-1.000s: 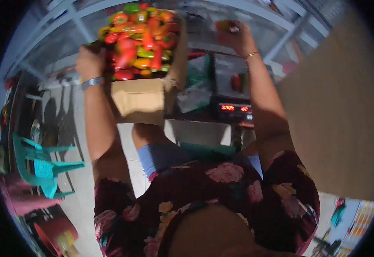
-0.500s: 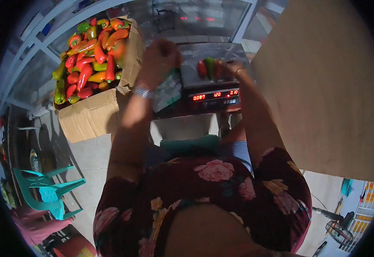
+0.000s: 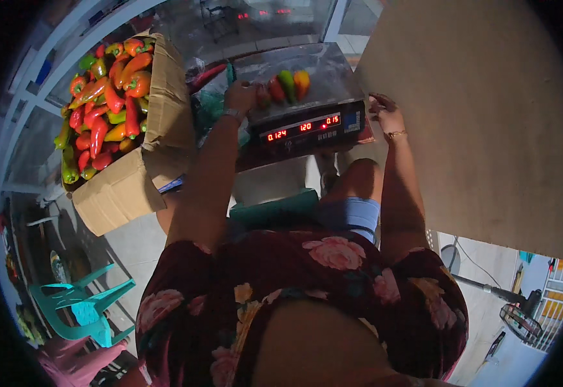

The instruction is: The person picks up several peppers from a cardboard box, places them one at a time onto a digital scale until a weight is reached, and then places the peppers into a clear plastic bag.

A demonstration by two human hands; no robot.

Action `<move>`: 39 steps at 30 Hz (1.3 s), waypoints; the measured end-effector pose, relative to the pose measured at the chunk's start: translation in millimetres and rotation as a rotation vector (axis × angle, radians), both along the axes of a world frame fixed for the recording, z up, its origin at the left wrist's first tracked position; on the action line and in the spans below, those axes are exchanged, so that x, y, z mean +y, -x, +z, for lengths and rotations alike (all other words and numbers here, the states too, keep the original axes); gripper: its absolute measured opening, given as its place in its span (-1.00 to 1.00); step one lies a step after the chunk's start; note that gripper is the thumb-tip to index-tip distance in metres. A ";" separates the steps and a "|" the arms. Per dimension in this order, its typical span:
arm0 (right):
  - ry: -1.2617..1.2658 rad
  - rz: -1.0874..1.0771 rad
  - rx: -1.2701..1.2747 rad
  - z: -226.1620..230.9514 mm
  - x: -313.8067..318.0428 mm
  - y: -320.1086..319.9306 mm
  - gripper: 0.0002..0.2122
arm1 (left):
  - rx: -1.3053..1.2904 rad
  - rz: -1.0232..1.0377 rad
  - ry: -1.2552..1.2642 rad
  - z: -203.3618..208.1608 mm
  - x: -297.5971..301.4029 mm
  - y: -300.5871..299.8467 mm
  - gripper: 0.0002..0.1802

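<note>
A flat-topped digital scale (image 3: 326, 61) with a red lit display stands in front of me. Lying in a row on its metal plate are a yellow-orange pepper (image 3: 301, 84), a green pepper (image 3: 286, 86) and an orange-red pepper (image 3: 275, 89). At the left end of that row is a darker red pepper (image 3: 263, 97), with the fingers of my left hand (image 3: 240, 98) closed against it; the fingertips are partly hidden. My right hand (image 3: 386, 112) is off the scale's right side, empty, fingers loosely bent and apart.
At the left stands an open cardboard box (image 3: 165, 97) full of red, orange and green peppers (image 3: 99, 131). Clear and green plastic bags (image 3: 209, 106) lie between box and scale. A large brown board (image 3: 475, 129) borders the right. A teal chair (image 3: 78, 309) is at lower left.
My left hand has come down onto the scale at the row's left end, where another pepper now lies. My right hand has left the peppers and moved right. The display reading has risen.
</note>
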State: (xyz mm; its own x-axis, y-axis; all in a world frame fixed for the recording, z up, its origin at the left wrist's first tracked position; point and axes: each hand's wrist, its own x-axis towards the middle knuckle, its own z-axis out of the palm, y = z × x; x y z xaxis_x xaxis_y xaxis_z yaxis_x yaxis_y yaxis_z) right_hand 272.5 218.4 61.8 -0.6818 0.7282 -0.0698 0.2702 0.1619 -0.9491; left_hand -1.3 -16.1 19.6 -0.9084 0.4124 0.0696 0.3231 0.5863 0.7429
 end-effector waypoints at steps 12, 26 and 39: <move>0.049 -0.166 0.096 -20.0 -16.3 -33.6 -0.71 | 0.027 0.054 -0.030 -37.1 -62.4 39.7 -0.56; 0.267 0.034 0.293 -31.7 -27.7 -23.4 -0.69 | -0.008 -0.104 -0.101 -20.9 -85.6 -13.6 -0.65; -0.009 -0.366 0.283 -48.3 -36.2 18.2 -0.74 | 0.868 0.407 0.441 161.2 -298.6 11.1 -0.71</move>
